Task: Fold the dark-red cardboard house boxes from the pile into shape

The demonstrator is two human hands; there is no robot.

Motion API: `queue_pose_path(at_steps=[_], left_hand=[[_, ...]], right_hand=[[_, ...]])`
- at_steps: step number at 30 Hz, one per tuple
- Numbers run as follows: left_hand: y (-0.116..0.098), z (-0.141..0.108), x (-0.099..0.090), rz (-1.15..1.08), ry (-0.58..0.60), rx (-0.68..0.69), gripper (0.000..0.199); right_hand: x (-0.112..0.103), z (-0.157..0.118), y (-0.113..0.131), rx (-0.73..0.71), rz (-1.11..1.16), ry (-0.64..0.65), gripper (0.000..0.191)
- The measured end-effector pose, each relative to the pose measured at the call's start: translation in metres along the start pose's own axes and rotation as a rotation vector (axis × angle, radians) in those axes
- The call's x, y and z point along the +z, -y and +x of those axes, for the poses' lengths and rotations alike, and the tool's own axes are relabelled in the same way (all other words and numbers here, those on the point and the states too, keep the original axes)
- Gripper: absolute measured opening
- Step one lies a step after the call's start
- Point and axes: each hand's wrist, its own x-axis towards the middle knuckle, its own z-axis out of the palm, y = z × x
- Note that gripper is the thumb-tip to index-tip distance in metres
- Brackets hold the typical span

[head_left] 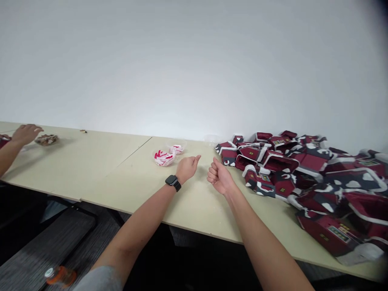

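My left hand (187, 168) hovers over the table with its fingers curled in and thumb stretched out; a black watch (173, 182) is on that wrist. Facing it, my right hand (220, 176) is closed in a fist, thumb up, with nothing showing in it. Nearest to my left hand is a clear bowl (164, 158) of white and pink printed pieces, and just behind it a second bowl (178, 149) holds similar ones. Right of my right hand lies a big heap of maroon, house-shaped pieces (281, 188) with dark grey roofs and white trim.
The long pale table (121, 178) runs along a white wall. A faint clear container (212, 138) stands by the wall. At far left, another person's hand (28, 133) is beside a bowl (46, 140) of brownish pieces. A bottle with orange contents (62, 276) is below the table.
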Motion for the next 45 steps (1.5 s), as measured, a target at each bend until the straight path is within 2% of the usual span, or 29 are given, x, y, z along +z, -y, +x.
queue_pose_path(at_steps=[2, 5, 6, 8, 10, 13, 15, 19, 23, 30, 39, 45], left_hand=[[0.004, 0.001, 0.001, 0.033, -0.019, 0.003, 0.054], [0.014, 0.004, 0.000, 0.021, -0.081, 0.047, 0.027], [0.018, 0.005, -0.001, -0.001, -0.117, 0.079, 0.026], [0.024, 0.007, -0.003, -0.043, -0.199, 0.144, 0.043], [0.027, 0.009, -0.007, -0.063, -0.236, 0.153, 0.048], [0.031, 0.010, -0.014, -0.049, -0.151, 0.062, 0.030], [0.034, 0.011, -0.020, -0.039, -0.128, -0.001, 0.022], [0.042, 0.015, -0.032, 0.003, -0.256, -0.072, 0.024], [0.047, 0.016, -0.037, 0.093, -0.335, -0.095, 0.022], [0.040, 0.016, -0.028, 0.110, -0.204, -0.053, 0.021], [0.035, 0.015, -0.027, 0.154, -0.149, -0.039, 0.024], [0.029, 0.011, -0.024, 0.249, -0.045, 0.030, 0.024]], right_hand=[[0.000, 0.001, 0.000, 0.004, 0.014, 0.021, 0.067], [-0.002, 0.002, 0.002, 0.001, 0.040, 0.042, 0.062], [-0.003, 0.002, 0.003, -0.008, 0.049, 0.042, 0.056], [-0.003, 0.002, 0.003, -0.045, 0.072, 0.034, 0.037], [-0.002, 0.001, 0.003, -0.095, 0.102, 0.034, 0.022], [0.000, -0.001, 0.002, -0.130, 0.131, 0.023, 0.040], [0.001, -0.002, 0.001, -0.110, 0.122, -0.027, 0.050], [0.001, 0.000, 0.002, -0.105, 0.135, -0.092, 0.037], [0.000, -0.001, 0.005, -0.068, 0.186, 0.003, 0.031], [0.000, -0.004, 0.006, -0.070, 0.177, -0.010, 0.034], [-0.005, 0.001, 0.007, -0.206, 0.202, -0.199, 0.030], [-0.009, 0.003, 0.008, -0.261, 0.250, -0.147, 0.031]])
